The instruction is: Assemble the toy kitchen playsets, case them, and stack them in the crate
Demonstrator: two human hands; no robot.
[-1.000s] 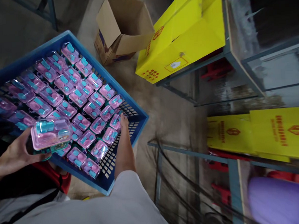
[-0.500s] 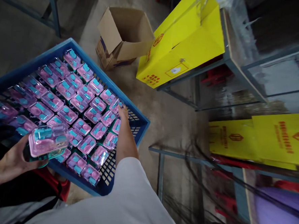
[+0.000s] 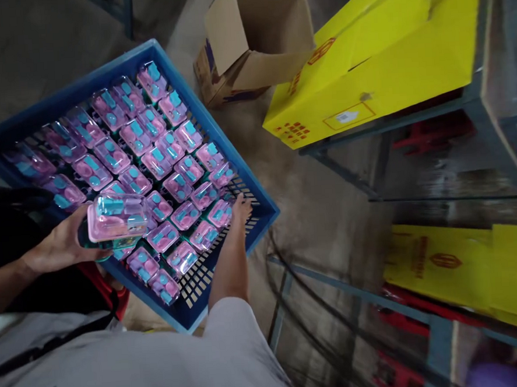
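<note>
In my left hand (image 3: 66, 240) is a clear plastic case (image 3: 117, 219) with pink and turquoise pieces inside and a green lower part, held above the crate's near left side. My fingers wrap its left end. A blue plastic crate (image 3: 222, 134) holds rows of similar small cases (image 3: 163, 237). My right hand (image 3: 242, 208) reaches down into the crate's right corner, with fingers bent at a partly hidden case (image 3: 226, 194) at the end of the rows. Bare slatted floor shows along the crate's near right side.
An open cardboard box (image 3: 234, 78) stands on the floor beyond the crate. A yellow carton (image 3: 391, 74) lies on a metal-framed table to the right. More yellow cartons (image 3: 442, 264) sit lower right. Dark cables (image 3: 318, 306) hang near a metal frame.
The view has shifted, so the crate sits further right. My right hand has moved slightly down toward the crate's right corner. My left hand still holds its case.
</note>
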